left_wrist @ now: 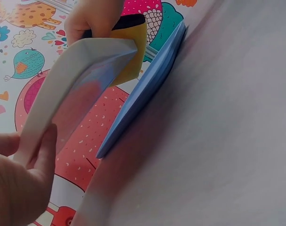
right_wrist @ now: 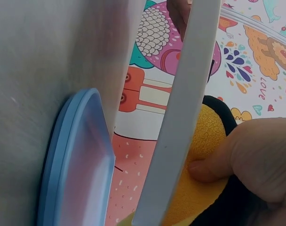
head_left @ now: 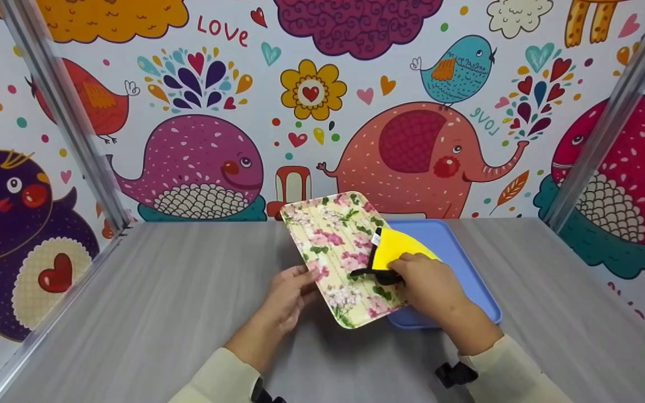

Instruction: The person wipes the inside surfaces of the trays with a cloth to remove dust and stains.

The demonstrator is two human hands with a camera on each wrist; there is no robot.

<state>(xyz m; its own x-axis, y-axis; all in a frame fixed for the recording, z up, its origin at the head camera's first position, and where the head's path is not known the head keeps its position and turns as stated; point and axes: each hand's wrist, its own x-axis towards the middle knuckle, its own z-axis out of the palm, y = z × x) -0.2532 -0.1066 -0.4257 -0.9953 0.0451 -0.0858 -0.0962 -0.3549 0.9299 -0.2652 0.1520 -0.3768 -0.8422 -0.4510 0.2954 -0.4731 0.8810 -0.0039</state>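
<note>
A cream tray with pink flowers (head_left: 328,235) is held tilted above the table. My left hand (head_left: 289,296) grips its left edge, thumb on the printed face and fingers behind; the left wrist view shows this pinch on the pale rim (left_wrist: 44,108). My right hand (head_left: 431,282) holds a yellow cloth with black edging (head_left: 398,249) against the tray's flowered face, toward its right side. In the right wrist view the thumb presses on the fuzzy yellow cloth (right_wrist: 204,146). Part of the cloth is hidden under the right hand.
A blue tray (head_left: 471,268) lies on the grey table (head_left: 188,291), partly behind the flowered tray and right hand. At the back stands a wall panel with cartoon animals (head_left: 300,145), and metal posts (head_left: 608,117) rise at the corners.
</note>
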